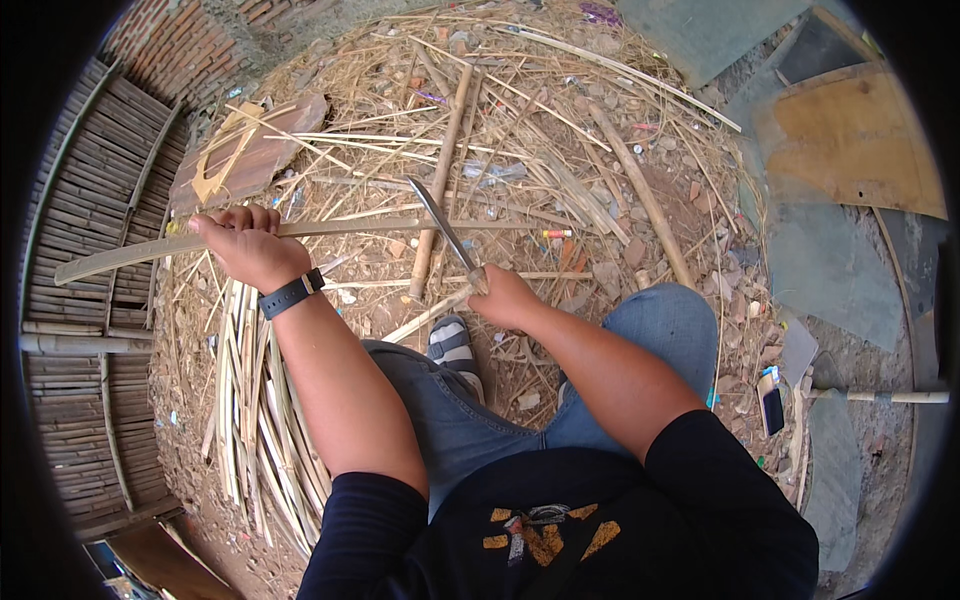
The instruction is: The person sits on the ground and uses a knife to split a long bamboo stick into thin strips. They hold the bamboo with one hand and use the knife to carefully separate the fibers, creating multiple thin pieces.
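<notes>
My left hand [250, 245] is closed around a long flat bamboo strip [125, 262], which runs from the far left across to the middle of the view. In my right hand [502, 298] is the handle of a knife [443, 222] with a long narrow blade. The blade points up and to the left, and it crosses the bamboo strip near the middle; whether the two touch I cannot tell. Beyond the blade, a bamboo pole [447, 165] lies on the ground under the strip.
A pile of split bamboo strips [245, 400] lies beside my left leg. Another pole [640, 190] and scattered slats cover the littered ground ahead. A bamboo slat wall [75, 200] stands at left. Sheets [835, 260] and a phone [770, 405] lie at right.
</notes>
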Action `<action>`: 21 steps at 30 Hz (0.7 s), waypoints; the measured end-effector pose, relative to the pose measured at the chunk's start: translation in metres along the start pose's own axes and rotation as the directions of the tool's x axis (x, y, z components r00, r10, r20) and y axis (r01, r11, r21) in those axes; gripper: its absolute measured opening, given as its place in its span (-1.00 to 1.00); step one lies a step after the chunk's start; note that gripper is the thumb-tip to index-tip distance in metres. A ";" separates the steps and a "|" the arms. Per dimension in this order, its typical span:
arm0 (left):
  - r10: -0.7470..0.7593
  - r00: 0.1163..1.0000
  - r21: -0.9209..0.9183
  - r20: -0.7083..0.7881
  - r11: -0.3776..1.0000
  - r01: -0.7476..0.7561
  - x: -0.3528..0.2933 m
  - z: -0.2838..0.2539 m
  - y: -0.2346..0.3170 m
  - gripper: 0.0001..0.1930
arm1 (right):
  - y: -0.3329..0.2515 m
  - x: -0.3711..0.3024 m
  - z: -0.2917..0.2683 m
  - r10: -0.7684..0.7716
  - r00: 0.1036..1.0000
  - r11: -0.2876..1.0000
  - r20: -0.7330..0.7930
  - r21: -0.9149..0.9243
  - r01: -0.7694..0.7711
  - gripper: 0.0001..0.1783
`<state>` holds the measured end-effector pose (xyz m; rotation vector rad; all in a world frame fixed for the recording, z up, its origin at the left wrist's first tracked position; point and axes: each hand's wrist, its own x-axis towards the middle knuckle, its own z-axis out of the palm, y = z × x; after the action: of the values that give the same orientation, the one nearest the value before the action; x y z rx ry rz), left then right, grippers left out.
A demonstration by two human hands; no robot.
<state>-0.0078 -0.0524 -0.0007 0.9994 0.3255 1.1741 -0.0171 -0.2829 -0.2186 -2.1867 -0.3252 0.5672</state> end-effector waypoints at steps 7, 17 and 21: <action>-0.013 1.000 -0.003 -0.015 1.000 0.013 -0.001 0.001 0.000 -0.52 | -0.003 -0.001 -0.002 0.011 1.000 1.000 0.000 -0.013 -0.011 -0.46; -0.030 1.000 0.004 0.001 1.000 0.030 -0.003 0.003 -0.007 -0.54 | -0.004 -0.002 -0.004 0.026 1.000 1.000 0.015 -0.010 -0.026 -0.44; -0.045 0.999 -0.052 -0.011 0.998 0.044 -0.008 0.008 -0.003 -0.59 | -0.006 -0.003 -0.006 0.035 0.999 0.999 0.032 -0.001 -0.035 -0.45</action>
<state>-0.0037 -0.0634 -0.0014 0.9361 0.3241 1.1429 -0.0168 -0.2845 -0.2098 -2.1891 -0.3045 0.6214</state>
